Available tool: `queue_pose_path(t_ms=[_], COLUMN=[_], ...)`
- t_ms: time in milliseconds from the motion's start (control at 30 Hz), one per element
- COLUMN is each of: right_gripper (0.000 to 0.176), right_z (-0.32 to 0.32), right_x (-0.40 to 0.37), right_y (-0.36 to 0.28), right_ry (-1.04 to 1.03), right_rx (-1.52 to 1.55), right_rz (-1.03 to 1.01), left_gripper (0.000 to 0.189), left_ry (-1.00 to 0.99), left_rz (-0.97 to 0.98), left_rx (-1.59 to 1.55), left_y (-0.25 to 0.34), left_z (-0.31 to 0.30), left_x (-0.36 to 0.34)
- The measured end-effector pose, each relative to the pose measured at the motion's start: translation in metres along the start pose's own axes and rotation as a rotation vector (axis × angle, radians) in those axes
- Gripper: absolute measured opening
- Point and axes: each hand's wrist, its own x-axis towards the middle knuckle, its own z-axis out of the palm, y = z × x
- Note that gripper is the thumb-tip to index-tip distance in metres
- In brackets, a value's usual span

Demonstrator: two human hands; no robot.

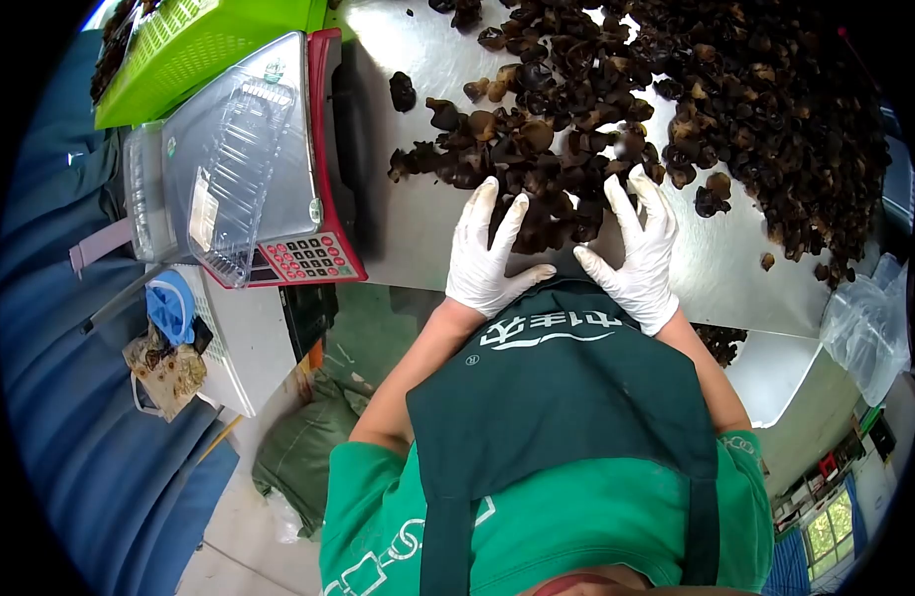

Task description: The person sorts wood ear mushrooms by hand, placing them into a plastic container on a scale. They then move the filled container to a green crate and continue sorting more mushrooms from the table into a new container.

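Observation:
Dark brown wood ear mushrooms [542,139] lie loosely spread on a metal table in front of me. My left hand [485,253], in a white glove, rests at the near left edge of a small cluster of them [547,221], fingers apart and fingertips touching the pieces. On the cluster's right side is my right hand [636,248], also white-gloved, with its fingers spread and tips among the mushrooms. Both thumbs point inward near the table's front edge. Neither hand grips a piece that I can see.
A red-framed weighing scale [333,199] stands at left, with a clear plastic tray [249,169] on it. Behind it is a green basket [209,50]. A large mushroom heap [775,119] covers the right side. A clear plastic bag [867,333] hangs by the right edge.

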Motion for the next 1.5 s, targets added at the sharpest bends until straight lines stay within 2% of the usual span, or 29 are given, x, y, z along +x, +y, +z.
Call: queue_pose_path(t_ms=[100,133,167,267,367,400,433,533,633,700,767,800,867,967,1000,1033,1167,1233,1300,1333,1433,1500], right_gripper=[0.078,0.075,0.069,0.060,0.053,0.052,0.052,0.051,0.052,0.054,0.052,0.051,0.052,0.055,0.055,0.056,0.067,0.086,0.094,0.106,0.114,0.118], right_z=[-0.009,-0.011,-0.006,0.003,0.016,0.020,0.016,-0.008,-0.015,-0.004,0.004,0.010,0.023,0.001,-0.008,-0.017,-0.037,-0.033,-0.025,-0.020,0.003,0.017], right_x=[0.027,0.038,0.052,0.093,0.101,0.089,0.078,0.051,0.053,0.075,0.102,0.109,0.101,0.064,0.056,0.052,0.025,0.000,-0.022,-0.029,-0.021,0.002], right_y=[0.000,-0.001,0.002,-0.009,-0.015,-0.009,-0.011,-0.011,-0.008,0.001,0.005,0.008,0.014,0.001,-0.006,-0.012,-0.015,-0.005,0.003,0.002,-0.002,0.000], right_ry=[0.001,0.003,0.050,0.005,-0.048,-0.086,-0.173,-0.327,-0.188,-0.053,0.057,0.027,-0.033,-0.166,-0.252,-0.309,-0.253,-0.168,-0.167,-0.242,-0.091,0.031], right_rx=[-0.043,-0.098,-0.056,-0.146,-0.223,-0.183,-0.218,-0.198,-0.141,-0.137,-0.219,-0.247,-0.220,-0.174,-0.160,-0.132,-0.099,-0.069,-0.049,-0.021,0.113,0.147], right_rz=[-0.034,-0.048,-0.101,-0.156,-0.257,-0.306,-0.301,-0.235,-0.200,-0.160,-0.178,-0.176,-0.203,-0.254,-0.214,-0.178,-0.083,-0.009,0.060,0.110,0.092,0.034], left_gripper=[0.105,0.109,0.115,0.129,0.123,0.115,0.106,0.101,0.107,0.125,0.126,0.130,0.123,0.112,0.111,0.110,0.110,0.122,0.126,0.133,0.134,0.131], left_ry=[0.050,0.131,0.124,0.086,-0.057,-0.045,-0.054,-0.063,0.002,-0.126,-0.176,-0.193,-0.244,-0.265,-0.247,-0.234,-0.161,-0.093,-0.070,-0.117,-0.164,-0.134], left_rz=[-0.039,-0.024,-0.078,-0.207,-0.142,-0.082,-0.010,-0.022,0.027,-0.046,-0.102,-0.109,-0.080,-0.018,-0.010,-0.004,-0.038,-0.054,-0.158,-0.191,-0.197,-0.110], left_rx=[0.308,0.355,0.368,0.398,0.232,0.174,0.093,0.033,0.246,0.324,0.366,0.367,0.337,0.218,0.198,0.178,0.306,0.383,0.259,0.254,0.230,0.176], left_y=[0.001,-0.008,-0.014,-0.025,-0.016,-0.005,0.002,0.011,0.010,0.005,0.004,0.000,-0.005,0.007,0.011,0.017,0.033,0.019,0.009,0.007,0.011,0.011], left_z=[-0.016,-0.018,-0.024,-0.038,-0.033,-0.026,-0.019,0.007,-0.004,-0.015,-0.023,-0.023,-0.020,-0.018,-0.013,-0.012,-0.034,-0.039,-0.033,-0.031,-0.018,-0.004], left_x=[-0.003,-0.001,0.000,0.020,0.032,0.031,0.029,0.014,0.024,0.045,0.070,0.079,0.079,0.059,0.049,0.040,0.022,-0.002,-0.021,-0.024,-0.003,0.018])
